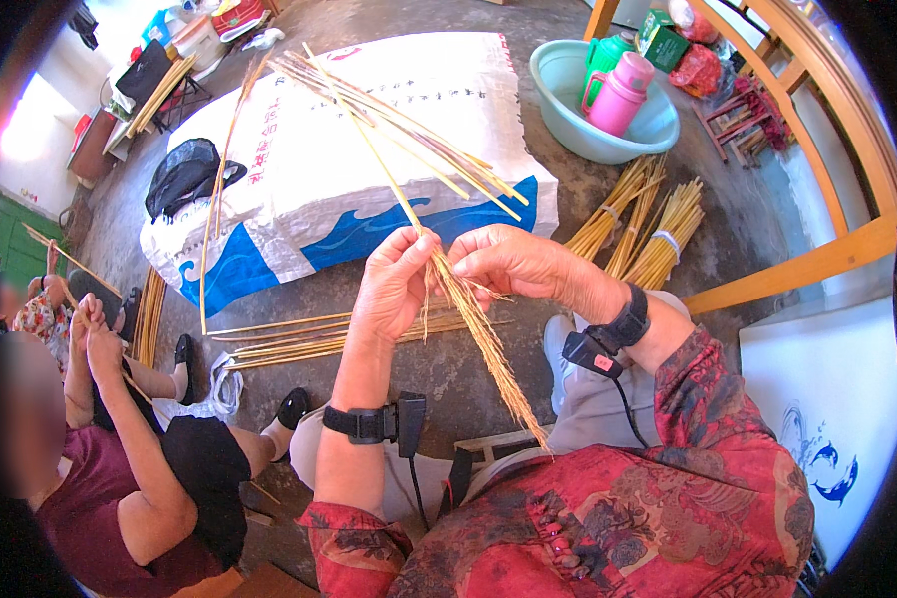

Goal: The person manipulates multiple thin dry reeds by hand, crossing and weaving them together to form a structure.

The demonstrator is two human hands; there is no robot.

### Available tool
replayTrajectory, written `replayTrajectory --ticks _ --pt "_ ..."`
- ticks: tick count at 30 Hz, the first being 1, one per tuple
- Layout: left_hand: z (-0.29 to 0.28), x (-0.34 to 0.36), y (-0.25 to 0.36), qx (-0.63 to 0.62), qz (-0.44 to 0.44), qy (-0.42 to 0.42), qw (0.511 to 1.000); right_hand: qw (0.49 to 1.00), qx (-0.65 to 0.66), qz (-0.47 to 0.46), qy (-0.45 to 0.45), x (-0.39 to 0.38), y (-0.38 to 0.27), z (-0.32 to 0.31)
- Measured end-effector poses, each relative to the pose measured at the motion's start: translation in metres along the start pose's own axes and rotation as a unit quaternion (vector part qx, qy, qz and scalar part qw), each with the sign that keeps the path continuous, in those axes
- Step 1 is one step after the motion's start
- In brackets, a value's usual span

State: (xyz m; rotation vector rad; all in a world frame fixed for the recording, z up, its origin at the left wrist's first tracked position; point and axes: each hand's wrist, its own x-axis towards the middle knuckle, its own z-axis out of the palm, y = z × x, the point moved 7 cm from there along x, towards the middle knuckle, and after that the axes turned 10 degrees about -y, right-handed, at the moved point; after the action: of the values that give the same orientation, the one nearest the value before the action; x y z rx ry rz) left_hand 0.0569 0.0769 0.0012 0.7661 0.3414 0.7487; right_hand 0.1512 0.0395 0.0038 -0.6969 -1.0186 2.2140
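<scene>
One brushy-headed stalk [488,344] between your two hands, above your lap.
Count: one stalk in hand; one pale basin [578,140] far right with two flasks, a green flask [598,75] and a pink flask [620,100]; at least two tied bundles [668,234] at right; two people at left, the nearer person [110,518] in maroon. Your left hand [389,284] has its fingers closed round the stalk just above the head; the shaft runs far left over the white sack [319,174], the head hangs near. Your right hand [523,261] has its fingers drawn together against the head's right side; tips hidden, cannot tell whether they grip. Loose stalks on the sack overlap, count unsure.
</scene>
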Motion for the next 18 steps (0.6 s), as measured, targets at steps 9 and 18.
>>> replayTrajectory --ticks 9,18 --pt "-0.0023 -0.0001 -0.0010 -0.007 0.000 0.004 1.000 0.999 0.037 0.003 0.036 -0.0041 -0.0064 0.0036" --pt "-0.0036 0.0011 0.0001 0.027 0.007 -0.007 1.000 0.998 0.059 -0.023 0.003 0.0008 -0.0042 0.0030"
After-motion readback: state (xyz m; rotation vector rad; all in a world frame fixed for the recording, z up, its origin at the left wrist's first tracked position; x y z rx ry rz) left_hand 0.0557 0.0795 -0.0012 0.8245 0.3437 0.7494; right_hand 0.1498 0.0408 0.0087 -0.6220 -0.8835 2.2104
